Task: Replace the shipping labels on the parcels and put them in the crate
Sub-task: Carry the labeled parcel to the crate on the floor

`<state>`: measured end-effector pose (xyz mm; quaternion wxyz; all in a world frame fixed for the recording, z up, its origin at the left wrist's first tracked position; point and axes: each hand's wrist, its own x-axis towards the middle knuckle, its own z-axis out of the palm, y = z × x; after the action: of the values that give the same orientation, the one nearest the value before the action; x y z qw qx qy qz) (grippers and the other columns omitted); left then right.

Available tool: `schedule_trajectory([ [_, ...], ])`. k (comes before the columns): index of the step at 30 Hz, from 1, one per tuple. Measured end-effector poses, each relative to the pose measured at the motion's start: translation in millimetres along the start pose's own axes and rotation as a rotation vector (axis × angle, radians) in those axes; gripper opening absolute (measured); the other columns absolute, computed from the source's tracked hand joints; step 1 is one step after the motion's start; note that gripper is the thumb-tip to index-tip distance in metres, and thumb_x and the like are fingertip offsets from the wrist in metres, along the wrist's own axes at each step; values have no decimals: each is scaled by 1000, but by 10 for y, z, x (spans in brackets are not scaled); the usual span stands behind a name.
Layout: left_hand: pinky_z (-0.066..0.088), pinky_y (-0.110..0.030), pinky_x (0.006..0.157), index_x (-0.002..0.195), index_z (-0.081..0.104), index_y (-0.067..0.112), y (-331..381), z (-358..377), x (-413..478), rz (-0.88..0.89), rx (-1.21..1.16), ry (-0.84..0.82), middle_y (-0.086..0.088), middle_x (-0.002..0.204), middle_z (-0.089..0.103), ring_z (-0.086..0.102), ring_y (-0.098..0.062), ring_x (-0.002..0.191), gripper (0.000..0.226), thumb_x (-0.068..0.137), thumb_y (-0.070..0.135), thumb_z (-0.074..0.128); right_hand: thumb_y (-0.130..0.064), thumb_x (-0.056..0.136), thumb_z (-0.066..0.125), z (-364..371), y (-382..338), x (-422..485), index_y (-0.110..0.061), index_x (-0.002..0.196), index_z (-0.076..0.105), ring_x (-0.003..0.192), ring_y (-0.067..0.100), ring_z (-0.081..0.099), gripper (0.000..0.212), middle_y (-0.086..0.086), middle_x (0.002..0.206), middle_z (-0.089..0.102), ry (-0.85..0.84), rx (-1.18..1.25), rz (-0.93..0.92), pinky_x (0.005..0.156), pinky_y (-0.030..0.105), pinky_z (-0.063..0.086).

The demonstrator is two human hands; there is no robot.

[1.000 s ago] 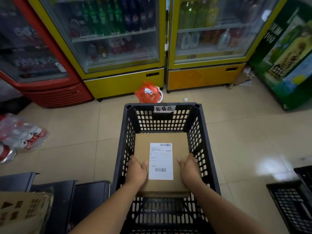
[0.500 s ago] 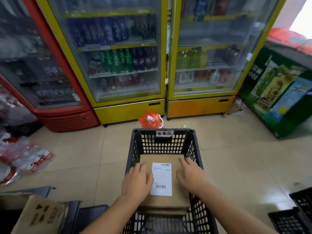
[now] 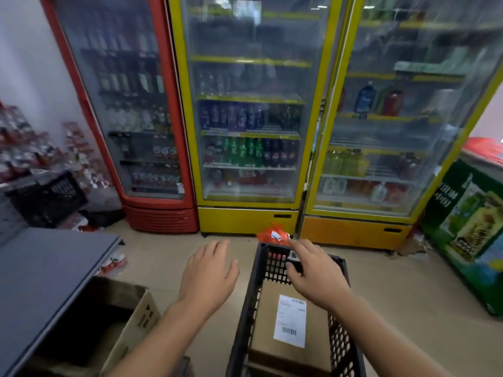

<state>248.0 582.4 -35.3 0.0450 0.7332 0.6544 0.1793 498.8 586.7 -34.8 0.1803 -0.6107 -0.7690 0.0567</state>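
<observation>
A brown cardboard parcel (image 3: 265, 317) lies flat inside the black plastic crate (image 3: 245, 317) on the floor, with a white shipping label (image 3: 290, 321) on its top face. My right hand (image 3: 313, 270) hovers above the crate's far end, fingers spread, holding nothing. My left hand (image 3: 208, 273) is raised over the floor to the left of the crate, palm down and empty. Neither hand touches the parcel.
An open cardboard box (image 3: 128, 319) stands at the lower left beside a grey table top (image 3: 40, 281). Red and yellow drink fridges (image 3: 245, 131) line the back. An orange bag (image 3: 272, 235) lies behind the crate. A green carton (image 3: 468, 227) stands at right. Another black crate (image 3: 46, 197) sits at left.
Both hands have let go of the parcel and lifted out of the crate. The left hand moved left, off the crate. The view has tilted upward.
</observation>
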Motion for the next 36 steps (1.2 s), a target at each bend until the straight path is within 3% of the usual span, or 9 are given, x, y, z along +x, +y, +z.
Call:
schedule_trajectory([
  [4,40,-36,111,157,34,22,-295,-470,-248,-38,5,104,5,151,45,44,-18,135,59,104,48,41,-49,101,47,-43,-453,131,-30,157,33,140,10,43,61,-13,154,44,60,23,-105,111,35,47],
  [12,37,-39,115,158,33,20,-838,-1031,-872,-253,155,213,1,149,48,43,-21,137,64,102,51,39,-48,100,47,49,-1457,284,-24,158,33,138,13,43,64,-9,155,43,49,76,-395,114,30,40],
  [19,14,-39,129,161,26,19,-1017,-1347,-1752,-527,304,307,-2,164,33,26,-22,153,67,104,53,38,-45,96,51,269,-2240,209,-23,156,40,143,14,41,64,-5,157,45,-6,199,-697,118,32,36],
  [25,16,-42,129,161,28,16,-1105,-1549,-2704,-806,409,366,-8,165,32,26,-27,154,70,102,53,38,-43,93,52,498,-3006,-65,-14,153,44,136,23,51,67,4,148,53,-114,352,-918,112,36,43],
  [31,23,-45,127,158,35,14,-1066,-1761,-3868,-1104,506,433,-10,162,39,34,-30,151,75,97,58,29,-45,100,50,683,-3888,-629,-22,160,29,143,17,40,67,-4,158,40,-229,442,-1178,115,33,39],
  [36,33,-46,122,155,42,13,-947,-1940,-4806,-1317,566,495,-10,155,47,42,-31,144,71,98,56,38,-42,101,50,736,-4572,-1296,-21,160,30,145,17,37,66,-3,159,38,-329,547,-1324,117,32,36],
])
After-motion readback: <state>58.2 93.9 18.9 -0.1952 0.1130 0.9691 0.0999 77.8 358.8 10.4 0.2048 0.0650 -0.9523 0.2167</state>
